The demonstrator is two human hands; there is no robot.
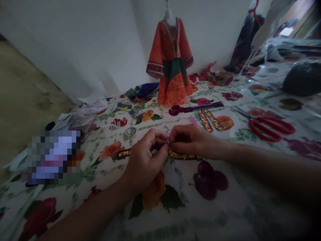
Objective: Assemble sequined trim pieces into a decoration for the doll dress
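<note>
My left hand (149,154) and my right hand (190,140) meet at the middle of the view, fingertips pinched close together over a patterned red and yellow strip (184,156) with a dark edge. Its other end shows left of my left hand, and its middle is hidden behind that hand. Both hands are closed; what lies between the fingertips is too small to make out. Small shiny pieces (167,129) show just beyond the fingertips.
Red-handled scissors (272,127) lie at the right on the floral tablecloth (220,214). Two more patterned strips (210,120) and a dark beaded strip (204,107) lie ahead. Behind stands a small orange dress (173,90); a blurred-out device (55,159) is at the left.
</note>
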